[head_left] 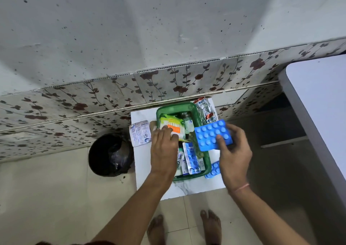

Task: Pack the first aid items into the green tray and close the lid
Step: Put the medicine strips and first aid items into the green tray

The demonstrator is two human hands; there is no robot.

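Note:
A green tray (176,107) stands on a small white marble-look table (144,162). Inside it lie a cotton swab pack with an orange label (173,125), a small bottle (188,123) and blue-white sachets (191,158). My left hand (163,147) rests palm down over the tray's left side, fingers on the swab pack. My right hand (235,151) holds a blue blister strip (212,134) tilted above the tray's right edge. Another blue blister strip (213,170) lies on the table to the right of the tray, and no lid shows.
Silver blister strips (140,133) lie at the table's left edge; red-printed foil strips (206,110) lie right of the tray at the back. A black bin (110,154) stands on the floor to the left. A white tabletop (322,102) is at right. My bare feet (184,228) are below.

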